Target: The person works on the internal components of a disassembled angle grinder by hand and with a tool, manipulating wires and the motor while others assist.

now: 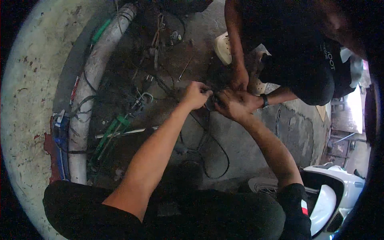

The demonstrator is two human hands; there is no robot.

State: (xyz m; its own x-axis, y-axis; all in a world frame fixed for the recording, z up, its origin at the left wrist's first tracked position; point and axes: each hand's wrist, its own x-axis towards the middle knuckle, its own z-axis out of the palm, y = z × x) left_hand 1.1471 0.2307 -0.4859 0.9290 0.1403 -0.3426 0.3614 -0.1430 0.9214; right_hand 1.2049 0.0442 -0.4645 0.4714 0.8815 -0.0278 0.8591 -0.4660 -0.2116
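My left hand [195, 95] is closed, its fingers pinched on a small dark part [210, 103] between my two hands. From the other side my right hand [232, 106] curls its fingers round the same part. Its kind cannot be made out, since fingers and shadow cover most of it. Right beside my right hand are a co-worker's hands: one hand [240, 78] reaches down from above, and the other hand [253, 101], with a dark watch [264, 101] at the wrist, comes from the right. A thin black cable [227, 154] loops on the floor below the part.
A thick pale pipe [86, 92] runs along the left wall. Beside it lie a green-framed tool [114, 136], a plug [148, 80] and tangled cables. A thin rod [185, 68] is on the floor. The co-worker's cream clogs [222, 49] stand ahead; white bodywork [340, 188] is at lower right.
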